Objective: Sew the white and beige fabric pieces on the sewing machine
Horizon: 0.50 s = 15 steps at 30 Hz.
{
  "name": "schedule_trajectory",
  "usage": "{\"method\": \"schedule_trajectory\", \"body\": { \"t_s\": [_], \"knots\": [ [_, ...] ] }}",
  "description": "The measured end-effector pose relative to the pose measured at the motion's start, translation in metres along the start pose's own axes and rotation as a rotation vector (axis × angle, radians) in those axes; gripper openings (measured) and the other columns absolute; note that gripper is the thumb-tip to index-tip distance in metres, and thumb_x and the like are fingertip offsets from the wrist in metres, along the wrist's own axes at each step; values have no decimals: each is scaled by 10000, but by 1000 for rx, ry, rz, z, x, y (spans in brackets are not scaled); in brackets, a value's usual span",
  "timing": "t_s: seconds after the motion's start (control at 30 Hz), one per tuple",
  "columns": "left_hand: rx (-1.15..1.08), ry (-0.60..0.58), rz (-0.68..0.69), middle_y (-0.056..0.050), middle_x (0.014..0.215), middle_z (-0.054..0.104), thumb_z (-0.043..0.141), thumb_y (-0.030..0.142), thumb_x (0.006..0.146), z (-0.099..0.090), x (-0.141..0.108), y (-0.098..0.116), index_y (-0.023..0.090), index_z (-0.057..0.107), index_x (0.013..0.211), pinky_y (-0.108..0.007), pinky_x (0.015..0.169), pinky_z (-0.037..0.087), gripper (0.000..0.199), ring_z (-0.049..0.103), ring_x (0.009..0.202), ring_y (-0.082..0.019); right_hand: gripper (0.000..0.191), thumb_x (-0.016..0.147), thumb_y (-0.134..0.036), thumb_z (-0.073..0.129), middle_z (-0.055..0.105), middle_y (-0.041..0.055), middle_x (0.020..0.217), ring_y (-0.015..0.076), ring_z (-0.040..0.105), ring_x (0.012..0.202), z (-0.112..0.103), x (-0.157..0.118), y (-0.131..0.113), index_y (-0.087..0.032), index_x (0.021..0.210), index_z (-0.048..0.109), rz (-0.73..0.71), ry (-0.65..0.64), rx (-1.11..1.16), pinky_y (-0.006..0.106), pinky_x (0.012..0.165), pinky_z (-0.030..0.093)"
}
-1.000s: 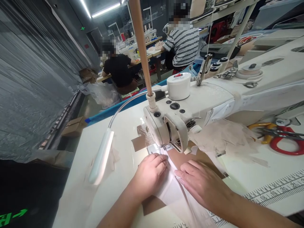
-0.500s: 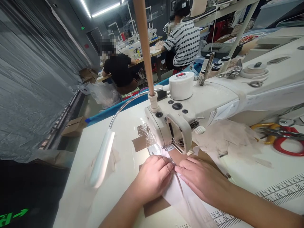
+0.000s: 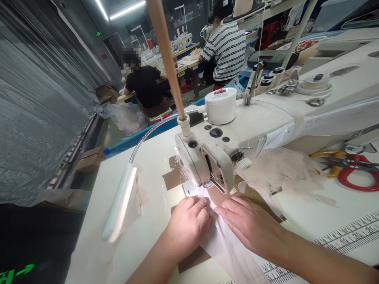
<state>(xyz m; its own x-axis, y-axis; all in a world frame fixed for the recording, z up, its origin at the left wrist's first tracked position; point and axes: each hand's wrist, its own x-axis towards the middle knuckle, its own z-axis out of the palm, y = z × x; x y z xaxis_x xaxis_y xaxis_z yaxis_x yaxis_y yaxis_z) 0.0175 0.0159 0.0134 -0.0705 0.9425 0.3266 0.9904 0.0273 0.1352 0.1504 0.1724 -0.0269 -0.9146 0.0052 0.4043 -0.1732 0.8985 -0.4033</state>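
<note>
At your far left hangs a silvery curtain [image 3: 44, 94], and right of it a person in a black top [image 3: 145, 86] sits at another table. Nearer you, the lamp [image 3: 118, 203] hangs by its bendy neck above the pale tabletop [image 3: 148, 240]. Your left hand [image 3: 189, 221] lies on the thin white fabric [image 3: 227, 250], its fingers close together and slightly curled, tips just in front of the needle area; you can't tell whether they pinch the cloth. That fabric runs from under the head of the sewing machine [image 3: 195, 157] down between your hands toward you. Your right hand [image 3: 251, 225] comes in from the other side, fingers together and bent, tips at the fabric near the left hand's; its thumb is hidden, so you can't tell if it grips. Further right, a crumpled heap of sheer scraps [image 3: 284, 171] sits beside the machine, then scissors with red handles [image 3: 357, 187] next to a yellow-handled tool [image 3: 334, 170], above the printed ruler scale [image 3: 346, 238].
</note>
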Motion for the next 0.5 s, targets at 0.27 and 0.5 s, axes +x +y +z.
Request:
{"method": "schedule_trajectory", "body": {
  "t_s": [0.27,0.5],
  "knots": [
    [-56,-23,-10,-105,1123,685,483,159,913,-3,3,-4,129,610,930,-371,748,567,131,622,865,-223,310,900,-82,350,563,44,749,198,503,727,-7,9,-6,-157,935,649,11,-27,-52,346,685,385],
    [-75,-58,-22,-107,1122,666,465,175,929,-3,7,-9,125,590,1085,-367,779,548,206,599,888,-221,284,862,-54,372,566,48,743,195,513,709,-7,12,-7,-147,879,639,14,-21,-93,335,673,398]
  ]
}}
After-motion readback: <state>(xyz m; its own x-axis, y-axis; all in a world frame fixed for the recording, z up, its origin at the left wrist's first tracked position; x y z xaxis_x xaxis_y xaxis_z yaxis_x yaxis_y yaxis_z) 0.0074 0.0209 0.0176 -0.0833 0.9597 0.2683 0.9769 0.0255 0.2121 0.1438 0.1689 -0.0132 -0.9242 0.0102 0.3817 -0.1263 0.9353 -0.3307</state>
